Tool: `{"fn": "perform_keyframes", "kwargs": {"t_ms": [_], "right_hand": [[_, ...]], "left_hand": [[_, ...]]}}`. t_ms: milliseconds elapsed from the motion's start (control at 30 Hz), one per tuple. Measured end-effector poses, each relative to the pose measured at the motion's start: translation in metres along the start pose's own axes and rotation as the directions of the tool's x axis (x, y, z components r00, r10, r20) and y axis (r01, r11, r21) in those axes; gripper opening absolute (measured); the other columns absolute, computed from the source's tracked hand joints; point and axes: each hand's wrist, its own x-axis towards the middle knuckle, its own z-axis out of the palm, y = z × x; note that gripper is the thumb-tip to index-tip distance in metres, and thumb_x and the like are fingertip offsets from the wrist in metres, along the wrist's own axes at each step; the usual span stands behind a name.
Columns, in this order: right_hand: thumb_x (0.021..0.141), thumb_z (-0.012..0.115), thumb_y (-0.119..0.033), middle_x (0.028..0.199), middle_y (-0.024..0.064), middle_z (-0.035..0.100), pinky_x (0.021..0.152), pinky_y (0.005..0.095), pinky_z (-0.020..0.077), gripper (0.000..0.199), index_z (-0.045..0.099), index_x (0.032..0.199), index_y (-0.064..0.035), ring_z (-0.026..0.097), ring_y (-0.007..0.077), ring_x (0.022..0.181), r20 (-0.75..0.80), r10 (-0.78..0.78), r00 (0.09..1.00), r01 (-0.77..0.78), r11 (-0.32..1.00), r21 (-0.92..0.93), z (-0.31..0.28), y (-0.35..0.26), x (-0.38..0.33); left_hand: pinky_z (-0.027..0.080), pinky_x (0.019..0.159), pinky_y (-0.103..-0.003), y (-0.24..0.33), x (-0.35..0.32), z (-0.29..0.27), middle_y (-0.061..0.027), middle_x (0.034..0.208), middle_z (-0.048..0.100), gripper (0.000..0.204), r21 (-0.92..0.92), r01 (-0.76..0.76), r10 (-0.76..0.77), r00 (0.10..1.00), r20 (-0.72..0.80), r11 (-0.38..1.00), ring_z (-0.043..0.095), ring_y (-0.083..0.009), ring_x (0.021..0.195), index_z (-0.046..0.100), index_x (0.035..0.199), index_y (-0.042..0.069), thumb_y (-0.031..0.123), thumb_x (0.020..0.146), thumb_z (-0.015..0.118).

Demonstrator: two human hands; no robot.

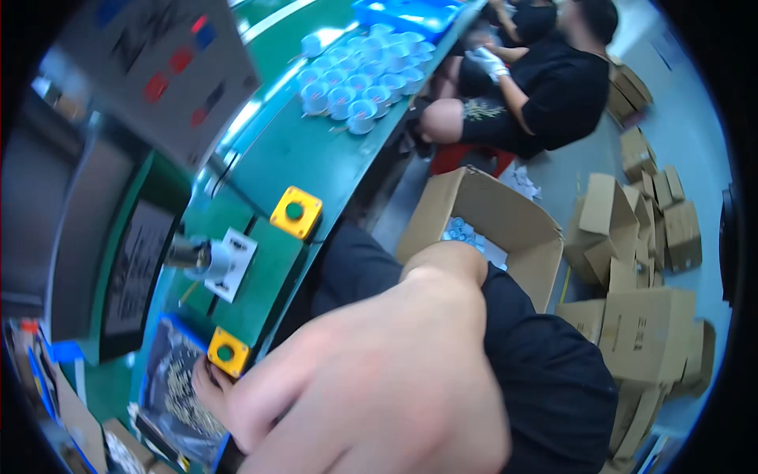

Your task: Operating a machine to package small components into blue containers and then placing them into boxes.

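My right hand (387,371) is raised close to the camera and fills the lower middle of the view. Its back shows, while its fingertips run out of the picture, so I cannot see whether it holds anything. Partly hidden behind it, my left hand (210,387) lies beside the lower yellow button box (229,352) with a green button. The visible left fingers are stretched out and slightly apart, at the edge of a blue tray (152,359) of small pale parts. A second yellow button box (296,212) sits farther up the green bench.
A machine fixture with a white plate (234,265) stands on the bench, by a dark panel (130,276). Several pale-blue cups (362,117) cluster farther along, near a blue bin (410,17). An open carton (529,237) stands at my right; cartons (647,332) pile beyond. A co-worker (560,87) sits ahead.
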Motion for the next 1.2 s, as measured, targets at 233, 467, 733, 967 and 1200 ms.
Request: {"fn": "perform_keyframes", "kwargs": {"t_ms": [233, 467, 733, 967, 1200], "right_hand": [[0.091, 0.065, -0.01, 0.073, 0.0069, 0.068, 0.064, 0.0371, 0.0492, 0.012, 0.073, 0.085, -0.0042, 0.063, 0.02, 0.066, -0.188, -0.034, 0.982, 0.043, 0.998, 0.045, -0.034, 0.009, -0.075], [0.091, 0.065, -0.013, 0.069, 0.0045, 0.053, 0.061, 0.0354, 0.0427, 0.025, 0.053, 0.07, -0.0042, 0.052, 0.0224, 0.064, -0.526, 0.492, 0.694, -0.678, 0.692, -0.246, -0.013, 0.131, -0.158], [0.084, 0.076, -0.015, 0.126, 0.014, 0.06, 0.101, 0.0364, 0.0482, 0.065, 0.05, 0.142, -0.0015, 0.059, 0.0252, 0.111, -0.483, 0.461, 0.745, -0.652, 0.655, -0.382, 0.0, 0.14, -0.146], [0.08, 0.085, -0.026, 0.13, 0.0176, 0.055, 0.106, 0.0379, 0.0475, 0.087, 0.041, 0.151, -0.0012, 0.055, 0.0311, 0.121, -0.283, 0.77, 0.571, -0.821, 0.532, -0.209, 0.004, 0.154, -0.143], [0.079, 0.088, -0.024, 0.13, 0.0152, 0.057, 0.106, 0.038, 0.0485, 0.08, 0.048, 0.145, -0.0032, 0.057, 0.0283, 0.124, -0.44, 0.509, 0.74, -0.667, 0.641, -0.38, -0.021, 0.145, -0.148]], "left_hand": [[0.046, 0.102, -0.05, 0.006, 0.009, 0.008, -0.0242, 0.125, 0.064, 0.033, -0.003, 0.023, -0.023, 1.0, 0.021, 1.0, 0.059, -0.0431, 0.117, 0.061, 0.129, -0.004, 0.012, 0.1, 0.056], [0.05, 0.098, -0.048, 0.009, -0.016, -0.018, -0.0264, 0.118, 0.068, 0.03, 0.169, 0.028, -0.032, 0.999, 0.026, 0.985, 0.063, -0.0435, 0.108, 0.072, 0.12, -0.002, 0.017, 0.098, 0.065], [0.051, 0.095, -0.048, 0.005, -0.004, -0.006, -0.0282, 0.115, 0.068, 0.031, 0.113, -0.031, 0.027, 0.999, 0.037, 0.993, 0.063, -0.0451, 0.105, 0.072, 0.12, -0.004, 0.016, 0.099, 0.061], [0.052, 0.092, -0.049, 0.008, -0.002, -0.007, -0.0281, 0.114, 0.069, 0.034, 0.15, -0.013, 0.004, 0.998, 0.062, 0.989, 0.064, -0.0457, 0.103, 0.073, 0.117, -0.005, 0.021, 0.099, 0.061], [0.052, 0.092, -0.049, 0.011, -0.001, -0.006, -0.0275, 0.115, 0.069, 0.032, 0.138, 0.017, -0.026, 0.998, 0.061, 0.99, 0.065, -0.0448, 0.104, 0.074, 0.116, -0.002, 0.022, 0.099, 0.061]]}}
